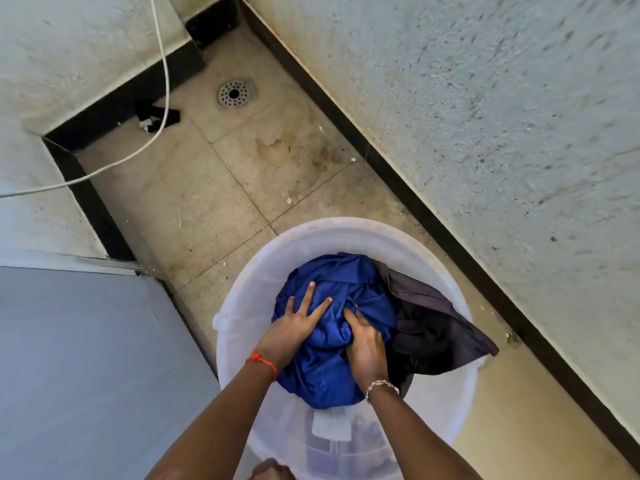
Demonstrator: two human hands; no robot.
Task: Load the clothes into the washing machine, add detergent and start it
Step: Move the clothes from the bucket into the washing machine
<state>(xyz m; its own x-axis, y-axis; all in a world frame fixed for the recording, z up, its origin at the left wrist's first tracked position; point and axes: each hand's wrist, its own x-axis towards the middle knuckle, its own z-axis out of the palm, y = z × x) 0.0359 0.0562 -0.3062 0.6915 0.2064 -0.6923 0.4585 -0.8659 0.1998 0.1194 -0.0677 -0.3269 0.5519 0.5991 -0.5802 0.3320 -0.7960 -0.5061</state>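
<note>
Head view, left hand [291, 329] pressing blue garment [322, 374], right hand [367, 346] gripping

The light here is soft, even and rather bright; I cannot tell from where it comes. Shadows on the floor [221, 188] are faint. The blue cloth [322, 368] has a mild shine on its folds. The left wall [69, 46] and the right wall [485, 116] look smeared by motion blur; the middle is sharper. The black skirting [415, 198] bends a little near the edges.
</note>
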